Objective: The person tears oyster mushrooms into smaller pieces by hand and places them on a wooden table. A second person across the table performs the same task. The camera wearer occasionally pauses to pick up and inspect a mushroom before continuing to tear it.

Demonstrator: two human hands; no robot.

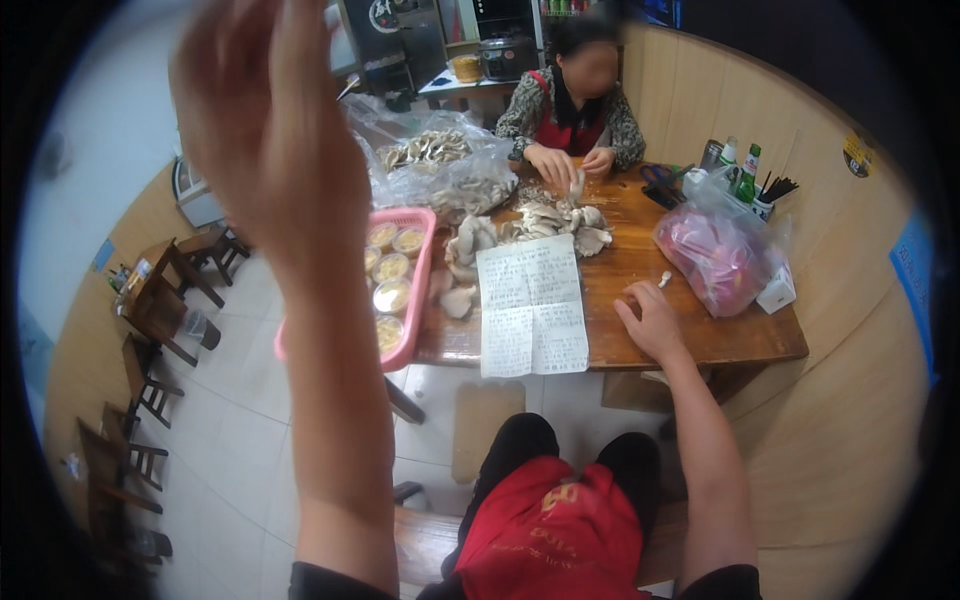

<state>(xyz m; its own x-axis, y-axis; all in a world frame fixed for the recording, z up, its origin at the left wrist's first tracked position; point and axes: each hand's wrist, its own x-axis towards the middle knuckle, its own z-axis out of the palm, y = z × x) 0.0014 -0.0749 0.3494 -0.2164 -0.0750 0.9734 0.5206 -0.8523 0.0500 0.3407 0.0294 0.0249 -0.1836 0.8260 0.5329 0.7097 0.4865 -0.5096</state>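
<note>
My left hand (270,127) is raised close to the camera, blurred, its fingertips cut off by the top of the view. Whether it holds anything cannot be made out. On the right, my right hand (651,319) rests on the wooden table (622,277), thumb apart from the fingers and nothing visible in it. Just beyond its fingers lies a small mushroom piece (665,279). A creased sheet of handwritten paper (534,307) hangs slightly over the near edge. Behind and left of the paper are oyster mushrooms (544,220). My left forearm partly hides a pink plastic basket (422,277) of lidded round tubs (391,268).
Across the table a person (574,112) in a red apron handles a mushroom. A clear plastic bag (480,161) of mushrooms stands back left. To the right are a bag with pink contents (712,255), green bottles (748,176), scissors (664,180) and a wooden wall panel (750,112).
</note>
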